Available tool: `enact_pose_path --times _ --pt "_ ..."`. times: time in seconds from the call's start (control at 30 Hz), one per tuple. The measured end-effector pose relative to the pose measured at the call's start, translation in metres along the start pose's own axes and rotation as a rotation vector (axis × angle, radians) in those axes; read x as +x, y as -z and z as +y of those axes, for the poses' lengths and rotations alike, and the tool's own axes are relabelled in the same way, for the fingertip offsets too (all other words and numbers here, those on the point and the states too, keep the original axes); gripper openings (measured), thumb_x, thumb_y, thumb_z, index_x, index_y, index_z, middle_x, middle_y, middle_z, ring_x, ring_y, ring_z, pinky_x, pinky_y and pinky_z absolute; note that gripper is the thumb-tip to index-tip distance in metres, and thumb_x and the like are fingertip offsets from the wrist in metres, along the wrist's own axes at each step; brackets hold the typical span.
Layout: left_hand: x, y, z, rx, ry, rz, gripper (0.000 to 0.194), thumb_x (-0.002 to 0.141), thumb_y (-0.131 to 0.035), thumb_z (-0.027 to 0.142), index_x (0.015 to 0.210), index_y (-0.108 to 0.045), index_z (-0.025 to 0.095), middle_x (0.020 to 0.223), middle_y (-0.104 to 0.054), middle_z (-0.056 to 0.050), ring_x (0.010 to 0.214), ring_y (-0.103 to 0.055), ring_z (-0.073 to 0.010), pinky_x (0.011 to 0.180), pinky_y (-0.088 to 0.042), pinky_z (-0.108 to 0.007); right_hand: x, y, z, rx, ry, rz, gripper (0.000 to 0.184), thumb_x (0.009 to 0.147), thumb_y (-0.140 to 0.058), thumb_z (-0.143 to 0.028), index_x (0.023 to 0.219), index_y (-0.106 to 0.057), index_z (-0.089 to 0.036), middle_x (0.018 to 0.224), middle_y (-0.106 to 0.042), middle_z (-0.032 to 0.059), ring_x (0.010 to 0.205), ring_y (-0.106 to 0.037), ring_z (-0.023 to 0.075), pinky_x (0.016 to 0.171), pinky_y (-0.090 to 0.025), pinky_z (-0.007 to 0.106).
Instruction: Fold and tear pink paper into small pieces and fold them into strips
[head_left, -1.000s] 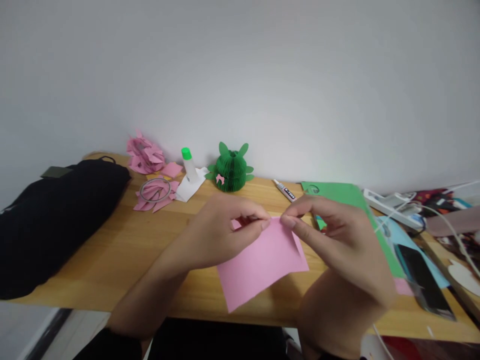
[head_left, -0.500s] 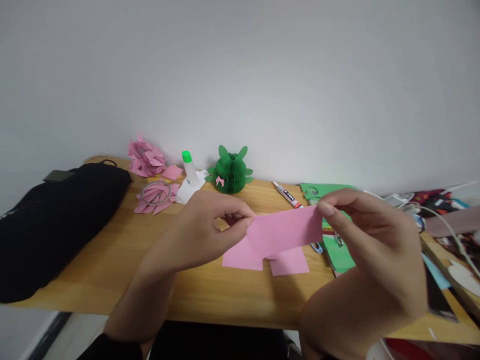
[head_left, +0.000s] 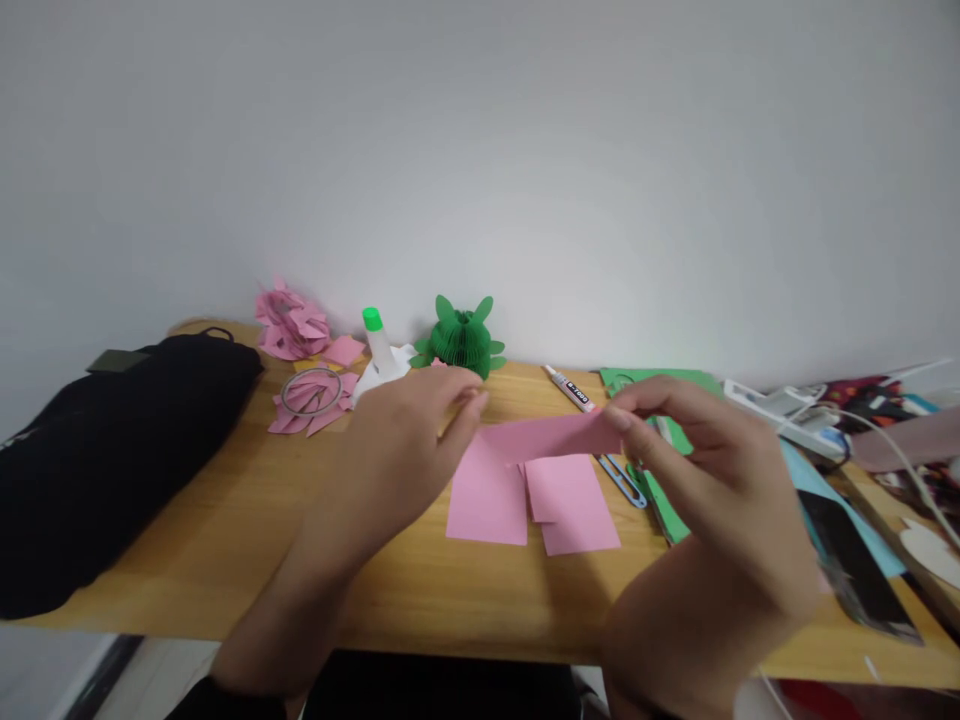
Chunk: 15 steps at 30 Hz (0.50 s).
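Observation:
A pink paper piece (head_left: 555,436) hangs tilted above the table, its right end pinched between the thumb and fingers of my right hand (head_left: 701,480). My left hand (head_left: 409,450) is beside the paper's left end, thumb and fingertips slightly apart, with nothing visible between them. Below lie other pink paper pieces: one at the left (head_left: 487,500) and one at the right (head_left: 581,515), with a smaller piece overlapping between them. A blue-handled cutter (head_left: 624,483) lies right of these, partly hidden by my right hand.
Behind stand a green paper cactus (head_left: 461,340) and a green-capped glue stick (head_left: 379,345). A glue tube (head_left: 570,388) lies near the wall. Pink scraps (head_left: 292,325) and a black bag (head_left: 135,450) are left; green sheets (head_left: 667,378), a power strip (head_left: 787,415) and a phone (head_left: 855,570) are right.
The single pink sheet seen first is now several pieces. Since half a second ago, my left hand has let go of the held piece, and my right hand has moved left with it.

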<state>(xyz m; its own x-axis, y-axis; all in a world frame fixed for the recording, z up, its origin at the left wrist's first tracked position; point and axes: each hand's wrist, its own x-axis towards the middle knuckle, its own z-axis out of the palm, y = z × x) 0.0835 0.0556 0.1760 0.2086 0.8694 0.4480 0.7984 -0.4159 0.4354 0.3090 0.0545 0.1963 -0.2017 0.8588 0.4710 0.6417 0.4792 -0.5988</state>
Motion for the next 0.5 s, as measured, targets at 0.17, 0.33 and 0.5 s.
enact_pose_path --times 0.17,0.33,0.5 --pt "-0.002 -0.004 0.008 -0.249 -0.142 -0.279 0.025 0.092 -0.045 0.023 0.078 -0.065 0.019 0.078 -0.07 0.0 0.066 -0.06 -0.0132 0.056 -0.038 -0.024 0.005 -0.009 -0.009 -0.014 0.154 -0.123 0.011 0.086 -0.057 -0.017 0.076 -0.059 -0.021 0.071 -0.063 -0.0012 0.067 -0.058 0.0113 0.063 -0.045 0.024" --pt "0.002 0.0 0.008 -0.54 0.028 -0.245 0.021 0.088 -0.05 0.021 0.075 -0.066 0.017 0.07 -0.068 0.002 0.062 -0.057 -0.0106 0.053 -0.042 -0.02 0.001 -0.017 -0.007 0.199 -0.025 0.112 0.003 0.085 -0.061 -0.024 0.085 -0.063 -0.022 0.079 -0.065 0.0007 0.073 -0.06 0.013 0.066 -0.048 0.026" --pt "0.005 0.0 0.003 -0.724 0.172 -0.02 0.016 0.083 -0.057 0.025 0.076 -0.069 0.017 0.068 -0.068 0.0 0.063 -0.059 -0.0121 0.055 -0.048 -0.022 -0.003 -0.019 -0.002 0.396 -0.123 0.154 0.009 0.085 -0.062 -0.031 0.085 -0.069 -0.025 0.078 -0.068 0.0007 0.069 -0.062 0.0135 0.063 -0.051 0.026"
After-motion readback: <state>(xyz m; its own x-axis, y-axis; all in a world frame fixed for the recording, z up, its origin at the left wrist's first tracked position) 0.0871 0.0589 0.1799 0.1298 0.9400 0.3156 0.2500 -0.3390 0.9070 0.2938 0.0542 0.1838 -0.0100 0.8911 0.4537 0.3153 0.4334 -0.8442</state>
